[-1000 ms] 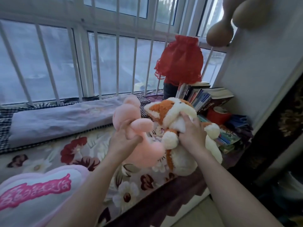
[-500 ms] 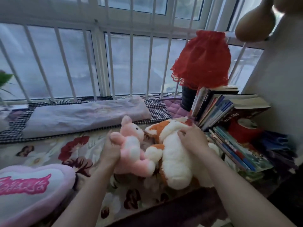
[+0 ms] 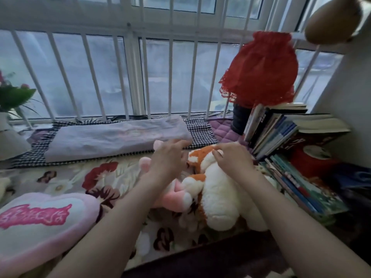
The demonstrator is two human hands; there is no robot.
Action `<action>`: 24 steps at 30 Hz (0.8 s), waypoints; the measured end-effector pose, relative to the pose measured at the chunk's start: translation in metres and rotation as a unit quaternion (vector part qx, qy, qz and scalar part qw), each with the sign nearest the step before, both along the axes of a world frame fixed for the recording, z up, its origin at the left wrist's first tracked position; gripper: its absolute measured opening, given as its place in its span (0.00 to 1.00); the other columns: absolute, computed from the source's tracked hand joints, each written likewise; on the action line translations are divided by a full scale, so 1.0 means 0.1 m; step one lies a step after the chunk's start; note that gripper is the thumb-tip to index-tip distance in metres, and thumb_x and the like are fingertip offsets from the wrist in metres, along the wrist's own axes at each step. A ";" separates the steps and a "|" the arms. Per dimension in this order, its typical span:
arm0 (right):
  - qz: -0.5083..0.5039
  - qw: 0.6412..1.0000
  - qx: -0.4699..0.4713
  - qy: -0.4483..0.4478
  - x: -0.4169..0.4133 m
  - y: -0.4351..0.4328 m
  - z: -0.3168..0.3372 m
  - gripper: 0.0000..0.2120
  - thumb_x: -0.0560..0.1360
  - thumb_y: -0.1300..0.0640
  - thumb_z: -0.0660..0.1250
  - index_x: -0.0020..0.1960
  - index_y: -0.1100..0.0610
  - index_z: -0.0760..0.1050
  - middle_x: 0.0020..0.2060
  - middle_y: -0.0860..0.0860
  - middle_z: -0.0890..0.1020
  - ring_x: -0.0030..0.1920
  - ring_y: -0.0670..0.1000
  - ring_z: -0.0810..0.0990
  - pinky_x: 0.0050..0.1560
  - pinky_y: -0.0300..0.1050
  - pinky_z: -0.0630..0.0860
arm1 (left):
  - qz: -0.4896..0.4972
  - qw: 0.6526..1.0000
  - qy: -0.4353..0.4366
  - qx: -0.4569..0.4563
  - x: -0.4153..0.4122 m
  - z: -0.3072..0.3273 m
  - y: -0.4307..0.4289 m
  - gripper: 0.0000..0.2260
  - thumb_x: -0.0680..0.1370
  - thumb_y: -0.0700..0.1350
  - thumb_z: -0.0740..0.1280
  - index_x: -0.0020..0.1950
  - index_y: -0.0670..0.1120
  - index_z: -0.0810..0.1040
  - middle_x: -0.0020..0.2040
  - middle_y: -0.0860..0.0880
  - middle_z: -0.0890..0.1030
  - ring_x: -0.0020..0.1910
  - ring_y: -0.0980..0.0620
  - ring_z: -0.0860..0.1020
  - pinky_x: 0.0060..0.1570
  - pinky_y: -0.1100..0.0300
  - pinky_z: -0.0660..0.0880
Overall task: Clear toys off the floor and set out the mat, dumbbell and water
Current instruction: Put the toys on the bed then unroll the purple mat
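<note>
Two plush toys lie side by side on the floral bedcover (image 3: 66, 183) of the window ledge. The pink plush toy (image 3: 172, 199) is on the left, partly hidden under my left wrist. My left hand (image 3: 167, 160) hovers just above it with fingers spread and nothing in them. The larger orange and white plush toy (image 3: 218, 197) lies on its right, touching it. My right hand (image 3: 233, 159) rests on that toy's head with the fingers curled into the fur.
A pink heart pillow (image 3: 40, 223) lies at the near left and a folded lavender cloth (image 3: 116, 137) along the window bars (image 3: 140, 77). Stacked books (image 3: 281, 133), a red box (image 3: 313, 161) and a red lacy lampshade (image 3: 261, 71) crowd the right. A potted plant (image 3: 12, 97) stands far left.
Both toys came down from the air onto the bedcover. My left hand has let go of the pink toy and lifted above it; my right hand stays on the orange and white one.
</note>
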State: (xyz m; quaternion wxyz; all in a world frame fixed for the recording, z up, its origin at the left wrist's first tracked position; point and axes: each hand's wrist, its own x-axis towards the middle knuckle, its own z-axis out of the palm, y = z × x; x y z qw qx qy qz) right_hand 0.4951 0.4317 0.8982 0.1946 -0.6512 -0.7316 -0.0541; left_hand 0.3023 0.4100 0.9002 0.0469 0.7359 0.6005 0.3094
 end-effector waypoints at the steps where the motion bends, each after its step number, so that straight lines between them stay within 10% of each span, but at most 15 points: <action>1: -0.010 1.000 0.007 -0.003 0.04 -0.04 0.04 0.14 0.76 0.48 0.60 0.56 0.49 0.80 0.51 0.54 0.84 0.54 0.58 0.80 0.51 0.49 0.75 | -0.020 1.000 0.017 0.003 0.08 0.04 0.03 0.16 0.77 0.47 0.64 0.65 0.52 0.77 0.64 0.50 0.77 0.62 0.46 0.75 0.60 0.54 0.69; 24: -0.337 0.939 0.054 -0.042 2.53 -2.78 0.50 0.16 0.75 0.58 0.67 0.62 0.51 0.78 0.55 0.52 0.83 0.55 0.56 0.79 0.53 0.52 0.75 | -0.444 0.886 0.092 0.099 3.30 0.53 -1.24 0.19 0.77 0.52 0.64 0.68 0.54 0.71 0.66 0.51 0.74 0.62 0.45 0.74 0.54 0.52 0.73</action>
